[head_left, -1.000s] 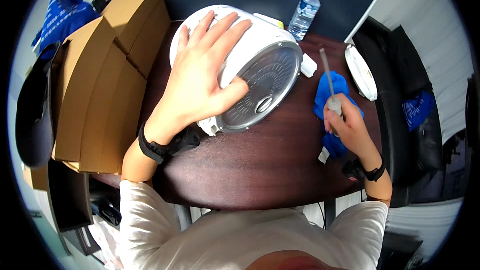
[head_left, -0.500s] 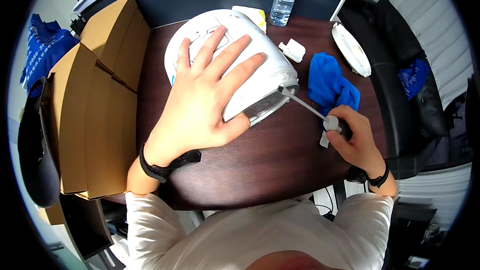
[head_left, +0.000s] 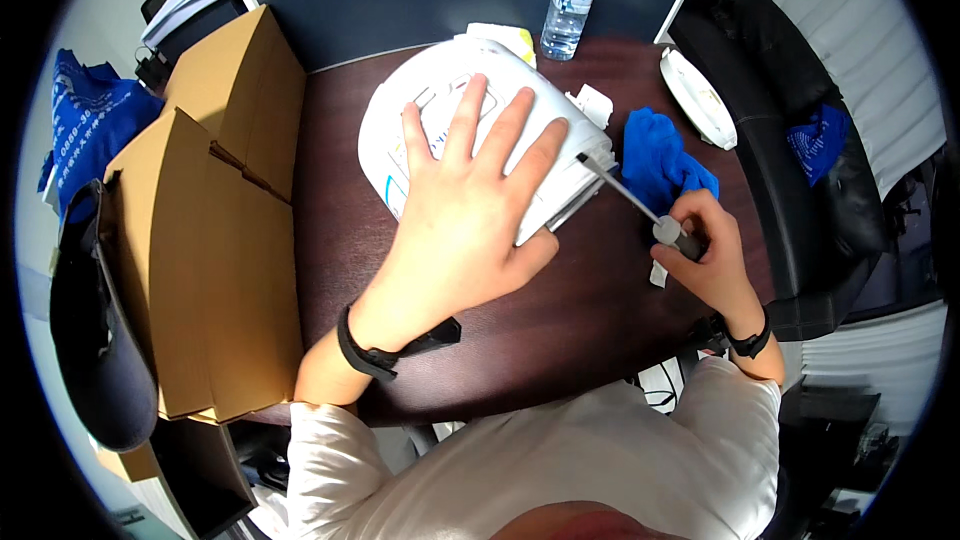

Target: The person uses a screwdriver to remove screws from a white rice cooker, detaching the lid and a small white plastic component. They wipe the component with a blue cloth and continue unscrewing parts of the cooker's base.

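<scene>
A white rounded appliance [head_left: 535, 85], rather like a rice cooker, lies tilted on the dark wooden table. My left hand [head_left: 470, 180] is spread flat over it, fingers apart and thumb near its lower edge. On the right, my right hand [head_left: 715, 250] grips a screwdriver [head_left: 628, 194] by its grey and black handle. Its long metal shaft points up and left, with the flat tip at the appliance's right-hand rim. Whether the tip is wedged into a seam I cannot tell. A crumpled blue cloth [head_left: 655, 155] lies just beyond the right hand.
Cardboard boxes [head_left: 225, 280] stand along the left side. A water bottle [head_left: 568, 15] is at the back, near a white and yellow cloth-like piece [head_left: 505, 38]. Small white plastic part [head_left: 595, 105] and an oval white cover [head_left: 697, 100] lie at the right. A black sofa [head_left: 790, 150] flanks the table.
The appliance appears further right in view and turned, so less of its dark lower opening shows. The screwdriver tip now lies higher on its rim. My left hand stays spread on top.
</scene>
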`<state>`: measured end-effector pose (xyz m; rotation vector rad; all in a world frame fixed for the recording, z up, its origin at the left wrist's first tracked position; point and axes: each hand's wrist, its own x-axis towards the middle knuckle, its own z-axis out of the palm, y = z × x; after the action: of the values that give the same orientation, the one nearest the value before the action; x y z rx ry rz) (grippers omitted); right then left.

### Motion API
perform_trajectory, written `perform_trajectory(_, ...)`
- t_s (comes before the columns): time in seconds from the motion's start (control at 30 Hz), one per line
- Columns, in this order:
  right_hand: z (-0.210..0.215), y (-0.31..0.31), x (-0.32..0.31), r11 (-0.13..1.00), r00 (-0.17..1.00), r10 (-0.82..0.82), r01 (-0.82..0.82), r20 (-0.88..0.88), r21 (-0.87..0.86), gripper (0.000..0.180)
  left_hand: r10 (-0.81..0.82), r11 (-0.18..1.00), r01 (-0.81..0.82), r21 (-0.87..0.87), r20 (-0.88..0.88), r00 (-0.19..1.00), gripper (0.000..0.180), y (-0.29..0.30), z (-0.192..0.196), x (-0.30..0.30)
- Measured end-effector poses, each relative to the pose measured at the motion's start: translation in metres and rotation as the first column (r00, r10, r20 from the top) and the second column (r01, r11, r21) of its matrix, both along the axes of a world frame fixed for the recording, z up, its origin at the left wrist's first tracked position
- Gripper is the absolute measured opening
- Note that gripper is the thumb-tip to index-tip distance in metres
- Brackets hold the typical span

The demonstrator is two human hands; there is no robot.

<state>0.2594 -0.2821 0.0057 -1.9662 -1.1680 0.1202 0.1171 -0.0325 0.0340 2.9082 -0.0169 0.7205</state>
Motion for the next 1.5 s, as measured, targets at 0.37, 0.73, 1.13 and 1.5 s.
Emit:
perform_trajectory(0.37, -0.001, -0.015, -0.006, 0.997, 0.99, -0.054, 0.06, 0.134, -0.041, 0.031, 0.004, 1.0, -0.003, -0.026, 0.023, 1.0, 0.074, 0.009, 0.002, -0.004)
perform_trajectory(0.73, -0.008, -0.021, -0.023, 0.99, 0.947, -0.142, 0.132, 0.287, 0.056, 0.033, -0.019, 0.999, 0.016, 0.048, 0.05, 0.999, 0.074, -0.001, -0.004, 0.005)
perform_trajectory(1.13, -0.016, -0.024, -0.02, 0.99, 0.93, -0.143, 0.139, 0.34, 0.036, 0.034, -0.006, 0.999, 0.004, 0.045, 0.049, 0.999, 0.073, -0.001, -0.004, 0.004)
perform_trajectory(1.5, -0.029, -0.028, 0.005, 0.997, 0.931, -0.069, 0.054, 0.358, 0.052, 0.036, 0.058, 0.995, -0.063, 0.082, 0.062, 0.996, 0.075, -0.001, -0.01, 0.002)
